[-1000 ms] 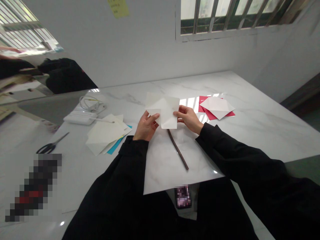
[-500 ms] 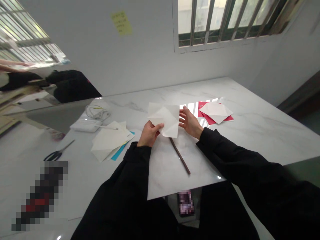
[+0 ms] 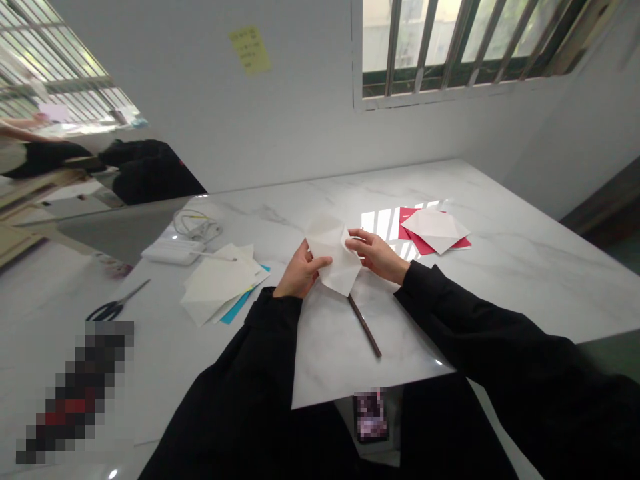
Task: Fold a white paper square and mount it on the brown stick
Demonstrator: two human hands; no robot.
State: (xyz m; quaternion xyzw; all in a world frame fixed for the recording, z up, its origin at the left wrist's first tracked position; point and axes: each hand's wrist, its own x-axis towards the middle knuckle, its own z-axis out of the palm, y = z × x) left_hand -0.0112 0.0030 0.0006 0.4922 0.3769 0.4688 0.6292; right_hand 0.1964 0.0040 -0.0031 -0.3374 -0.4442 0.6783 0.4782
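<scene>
A white sheet of paper (image 3: 333, 257), partly folded, is held up over the table between my two hands. My left hand (image 3: 300, 270) grips its left edge, thumb on top. At its right side, my right hand (image 3: 376, 252) has its fingers closed on a flap that curls upward. Below the paper's lower corner a thin dark brown stick (image 3: 365, 325) lies slantwise on the table; its upper end may be hidden by the paper.
White papers (image 3: 220, 277) over a blue sheet (image 3: 237, 307) lie left, near a white power strip (image 3: 173, 251) and scissors (image 3: 115, 303). Right, a white folded paper (image 3: 435, 228) rests on red papers (image 3: 425, 247). A phone (image 3: 371, 415) is at my lap.
My right hand has moved from open beside the paper to gripping its right side. The paper has turned, and its right part now bends up.
</scene>
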